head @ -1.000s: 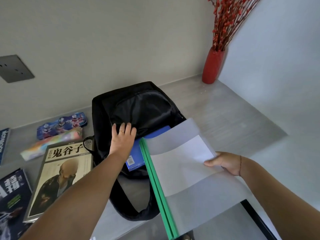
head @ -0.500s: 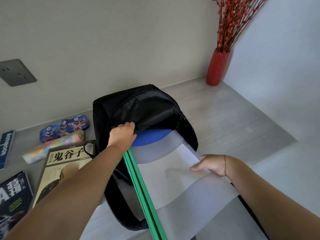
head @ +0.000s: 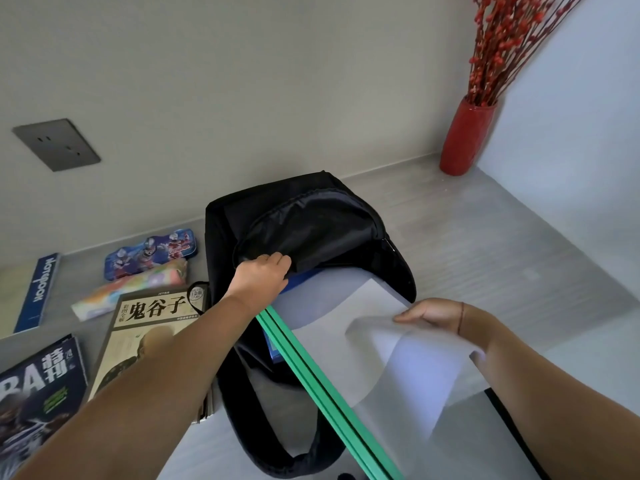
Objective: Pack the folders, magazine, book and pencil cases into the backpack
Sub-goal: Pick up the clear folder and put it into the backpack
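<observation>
Since a second ago the translucent plastic folder with the green spine (head: 398, 358) has slid further in, and its leading edge is now under the mouth of the black fabric backpack (head: 311, 230). The left hand (head: 259, 275), then flat on the flap, has curled its fingers round the flap's edge and holds it up. The right hand (head: 440, 315) pinches the folder's right edge, where the soft cover ripples.

The folder lies on top of a blue folder (head: 277, 353) already partly inside. To finish the slide well, I judge the mouth should stay lifted and the green spine kept in line with the bag's side. Pushing from nearer the rear edge would stop the thin cover buckling.

The beige book with Chinese characters (head: 152, 327), the dark magazine (head: 34, 386), the blue printed pencil case (head: 152, 251) and the rainbow soft pencil case (head: 131, 289) wait on the grey tabletop (head: 485, 258), left of the backpack.
</observation>
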A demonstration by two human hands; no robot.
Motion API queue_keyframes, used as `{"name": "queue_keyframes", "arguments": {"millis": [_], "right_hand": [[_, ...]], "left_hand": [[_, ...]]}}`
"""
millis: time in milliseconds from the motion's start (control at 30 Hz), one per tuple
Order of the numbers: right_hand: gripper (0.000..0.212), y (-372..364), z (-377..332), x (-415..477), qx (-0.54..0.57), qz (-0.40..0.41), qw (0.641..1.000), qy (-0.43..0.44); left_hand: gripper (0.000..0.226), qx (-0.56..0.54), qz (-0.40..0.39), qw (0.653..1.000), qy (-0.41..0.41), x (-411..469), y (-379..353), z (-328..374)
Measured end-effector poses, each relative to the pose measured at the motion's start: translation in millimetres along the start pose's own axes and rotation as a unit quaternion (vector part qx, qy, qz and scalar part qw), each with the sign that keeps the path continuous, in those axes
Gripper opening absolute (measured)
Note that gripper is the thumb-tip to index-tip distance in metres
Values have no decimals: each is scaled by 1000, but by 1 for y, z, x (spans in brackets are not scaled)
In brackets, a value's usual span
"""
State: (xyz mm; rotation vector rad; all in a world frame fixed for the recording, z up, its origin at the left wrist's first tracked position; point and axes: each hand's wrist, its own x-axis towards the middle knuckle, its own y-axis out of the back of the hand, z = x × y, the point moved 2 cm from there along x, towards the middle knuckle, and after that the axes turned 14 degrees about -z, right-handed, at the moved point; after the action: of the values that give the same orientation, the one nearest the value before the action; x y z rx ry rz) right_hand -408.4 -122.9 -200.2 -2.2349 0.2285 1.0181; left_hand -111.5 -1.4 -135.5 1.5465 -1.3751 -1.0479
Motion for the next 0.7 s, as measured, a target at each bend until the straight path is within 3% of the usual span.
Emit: {"name": "queue_keyframes", "arguments": {"millis": [167,400,567,700], "right_hand": [[35,9,-8,-5,27,37,998,35],[32,15,-8,-3,19,82,994,67],[15,-9,-20,19,-26,103,993,40],[16,-28,-31,34,-68,133,988,48]], "left_hand": [[31,-2,-1,1000,-28,1,-3,-6],[22,-18,-72,997,-29,2,-12,-9],[50,51,-91,994,-29,3,-4,-4],[51,65,-89,993,-38,2,-7,-5]]}}
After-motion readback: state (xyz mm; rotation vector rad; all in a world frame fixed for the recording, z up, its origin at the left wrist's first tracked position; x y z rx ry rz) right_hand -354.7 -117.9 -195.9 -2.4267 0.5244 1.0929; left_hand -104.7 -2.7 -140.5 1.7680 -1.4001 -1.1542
